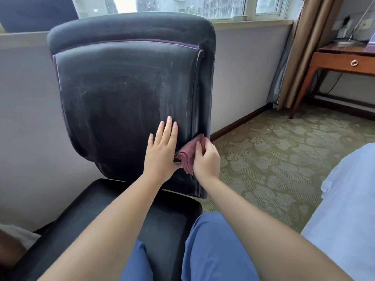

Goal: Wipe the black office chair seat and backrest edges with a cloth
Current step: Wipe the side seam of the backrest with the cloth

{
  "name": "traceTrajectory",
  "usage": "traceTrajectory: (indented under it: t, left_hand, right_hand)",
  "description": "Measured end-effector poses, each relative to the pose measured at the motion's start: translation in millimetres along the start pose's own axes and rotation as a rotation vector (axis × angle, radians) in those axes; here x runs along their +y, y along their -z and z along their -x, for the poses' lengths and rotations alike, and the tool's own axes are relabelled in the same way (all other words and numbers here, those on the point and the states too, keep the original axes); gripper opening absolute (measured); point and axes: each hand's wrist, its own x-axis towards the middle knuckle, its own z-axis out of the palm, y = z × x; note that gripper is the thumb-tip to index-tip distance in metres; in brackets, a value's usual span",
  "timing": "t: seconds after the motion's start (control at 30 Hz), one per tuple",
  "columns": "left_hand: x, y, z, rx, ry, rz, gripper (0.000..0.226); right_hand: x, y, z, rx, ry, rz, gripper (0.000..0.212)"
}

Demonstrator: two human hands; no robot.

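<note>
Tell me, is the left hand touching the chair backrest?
Touching. The head view shows the left hand lying flat, fingers straight, against the black backrest, no gap showing.

Office chair backrest (125,94): black leather-like upholstery, smooth, with a dull sheen; streaked pale with dusty smears; stitched seam and purplish piping along the edges. Seat (101,201): the same black covering, matt, faintly dusty. Cloth (188,155): dusky pink towelling, soft and nubbly, folded in layers. Carpet (274,159): olive-green woven pile, matt, with a paler floral pattern. Side table (341,61): reddish-brown wood, polished and glossy, with a shiny metal ring pull. Curtain (304,47): tan fabric, slightly lustrous. Trousers (213,250): plain blue cloth, matt.
</note>
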Motion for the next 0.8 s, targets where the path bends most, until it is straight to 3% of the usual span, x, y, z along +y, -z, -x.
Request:
traceTrajectory:
  t: [0.1,0.23,0.8]
  left_hand:
    - [4,-10,9,-0.027,0.022,0.007,0.123]
    - [6,-28,18,0.001,0.051,0.069,0.128]
    - [-15,-69,-4,0.060,0.065,0.071,0.122]
  right_hand:
    - [-9,9,-14,-0.009,-0.002,-0.043,0.033]
    - [-9,17,-22,-0.140,0.003,-0.092,0.037]
    - [99,-32,4,-0.214,-0.107,0.240,0.038]
